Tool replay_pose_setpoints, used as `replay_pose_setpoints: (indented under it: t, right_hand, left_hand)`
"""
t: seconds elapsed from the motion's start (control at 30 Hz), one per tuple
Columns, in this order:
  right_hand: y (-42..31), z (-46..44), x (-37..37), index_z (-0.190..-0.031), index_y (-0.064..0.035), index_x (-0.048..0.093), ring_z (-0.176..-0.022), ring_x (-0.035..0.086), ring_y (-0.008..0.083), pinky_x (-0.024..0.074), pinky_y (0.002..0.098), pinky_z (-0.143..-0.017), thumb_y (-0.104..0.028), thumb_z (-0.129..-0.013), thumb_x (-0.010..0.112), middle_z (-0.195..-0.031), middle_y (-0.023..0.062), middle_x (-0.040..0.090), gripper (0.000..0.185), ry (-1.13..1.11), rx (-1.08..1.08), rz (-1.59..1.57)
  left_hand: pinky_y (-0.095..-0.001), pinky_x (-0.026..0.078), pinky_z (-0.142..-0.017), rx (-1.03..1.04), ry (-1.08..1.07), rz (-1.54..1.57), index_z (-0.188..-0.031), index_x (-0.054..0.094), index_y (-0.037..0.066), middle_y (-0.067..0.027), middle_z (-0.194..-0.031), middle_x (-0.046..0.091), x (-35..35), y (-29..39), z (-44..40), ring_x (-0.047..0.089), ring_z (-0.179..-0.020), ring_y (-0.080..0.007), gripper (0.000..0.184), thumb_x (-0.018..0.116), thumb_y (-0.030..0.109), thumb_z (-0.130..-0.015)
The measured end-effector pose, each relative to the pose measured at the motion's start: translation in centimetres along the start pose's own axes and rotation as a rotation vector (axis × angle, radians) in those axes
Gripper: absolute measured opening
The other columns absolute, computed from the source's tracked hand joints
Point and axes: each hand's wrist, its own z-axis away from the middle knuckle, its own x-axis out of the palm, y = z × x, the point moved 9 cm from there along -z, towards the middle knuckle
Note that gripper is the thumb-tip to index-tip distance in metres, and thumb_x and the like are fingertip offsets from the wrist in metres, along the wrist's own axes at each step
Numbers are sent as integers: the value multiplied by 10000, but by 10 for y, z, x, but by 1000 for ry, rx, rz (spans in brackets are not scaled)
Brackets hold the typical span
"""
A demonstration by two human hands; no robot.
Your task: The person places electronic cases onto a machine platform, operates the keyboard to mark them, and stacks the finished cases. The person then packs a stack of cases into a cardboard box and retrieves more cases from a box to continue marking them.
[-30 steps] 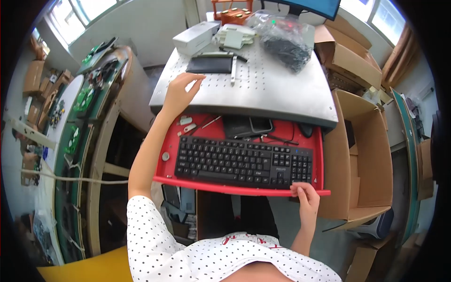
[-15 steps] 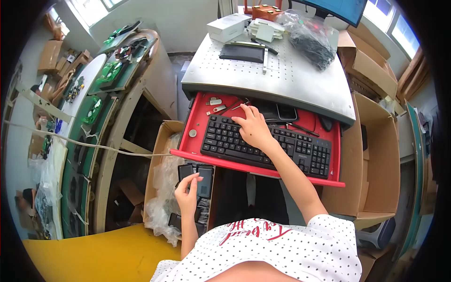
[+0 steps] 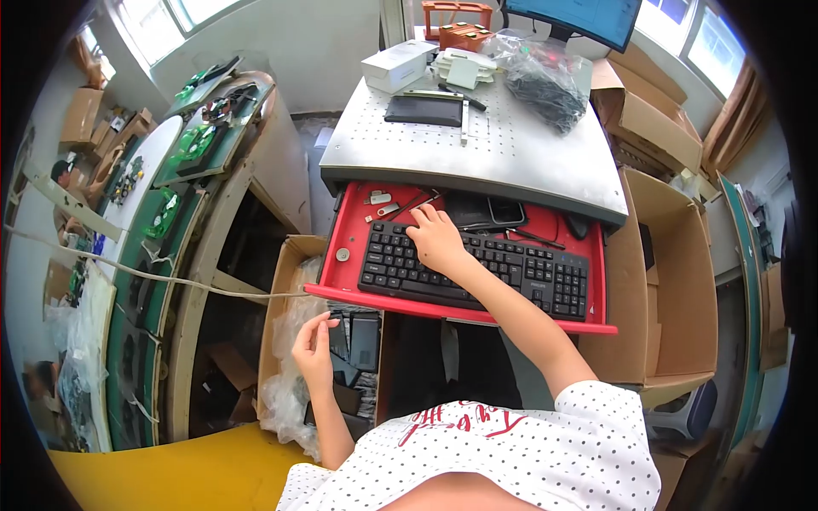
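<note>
My right hand [image 3: 439,241] lies over the upper left part of a black keyboard [image 3: 511,271], its fingers apart and reaching toward the keyboard's back edge. The keyboard rests in an open red drawer [image 3: 336,279]. Close to my right fingertips are thin dark tools or cables [image 3: 412,204], and left of these is a white USB stick [image 3: 388,209]. Low on the left, my left hand [image 3: 313,353] hovers with bent, slightly parted fingers and nothing visible in them. Beneath it stands a cardboard box [image 3: 273,341] holding dark flat devices [image 3: 365,341] and clear plastic wrap.
Above the drawer, a perforated metal worktop [image 3: 358,140] carries a black flat case [image 3: 423,111], a white box [image 3: 398,66] and a bagged dark bundle [image 3: 545,98]. A monitor [image 3: 588,15] stands behind. An open carton [image 3: 682,281] is at right; a cable [image 3: 170,277] crosses the left side.
The view has shifted slightly. My left hand has moved a little left, away from the dark devices in the box. My right hand stays over the keyboard, its fingers drawn somewhat closer together.
</note>
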Motion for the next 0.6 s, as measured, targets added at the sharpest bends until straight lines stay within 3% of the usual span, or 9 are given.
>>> replay_pose_setpoints:
  t: [0.13,0.23,0.33,0.4,0.47,0.5,0.53,0.57,0.6]
  right_hand:
    - [-2,0,1,-800,-76,631,-1084,416,256,360,343,-863,-112,-648,551,-1093,111,513,176,-8,3,48]
    - [-2,-1,-15,-802,-69,626,-1023,446,260,381,345,-793,-98,-662,553,-990,115,527,161,6,10,-15]
    - [-16,31,-84,-874,-40,597,-1013,469,285,399,375,-812,-50,-685,536,-1017,145,525,199,341,-42,-353]
    - [-33,81,-106,-919,-16,564,-1010,487,300,399,383,-852,-16,-712,521,-1016,158,531,212,245,-109,-799]
    - [-56,148,-110,-936,-8,577,-921,561,252,435,350,-824,-49,-796,512,-955,131,582,160,-228,-85,-1232]
    - [-65,191,-95,-976,-1,588,-863,591,216,467,318,-773,-89,-838,506,-938,122,604,183,-507,-54,-1377]
    - [-64,237,-78,-1012,16,585,-840,603,173,476,287,-757,-104,-849,513,-921,106,623,215,-537,-77,-1406]
    - [-53,287,-48,-1014,24,596,-855,603,157,470,276,-777,-131,-880,482,-917,111,632,234,-759,333,-1530]
    - [-29,337,-14,-994,51,592,-810,609,155,480,274,-747,-127,-875,484,-861,111,637,240,-589,757,-1638]
  left_hand:
    - [-198,400,-680,25,16,19,-951,600,-9,-67,-818,630,3,2,8,555,-747,-85,170,493,88,-863]
    - [-211,420,-727,33,-6,20,-965,590,-21,-76,-828,630,3,6,16,574,-789,-105,164,489,61,-865]
    - [-211,424,-694,25,12,45,-927,600,-12,-75,-815,628,-2,-4,29,576,-749,-109,158,502,91,-859]
    - [-226,439,-689,-111,-165,24,-898,599,-19,-74,-789,623,6,-29,50,583,-731,-121,138,501,67,-852]
    - [-234,446,-656,-162,-386,12,-837,609,-17,-55,-732,617,15,-94,78,579,-694,-117,125,506,53,-828]
    - [-254,461,-612,-367,-490,-39,-790,611,-23,-50,-714,616,18,-132,103,586,-667,-128,160,504,92,-818]
    - [-298,474,-586,-553,-577,-184,-775,618,-10,-115,-711,621,14,-169,134,611,-654,-186,231,469,161,-823]
    - [-354,484,-618,-462,-785,-529,-796,626,3,-203,-764,611,10,-222,163,619,-703,-289,290,455,238,-808]
    - [-414,473,-686,-607,-841,-750,-818,627,14,-261,-828,580,-1,-273,192,588,-781,-370,338,448,299,-792]
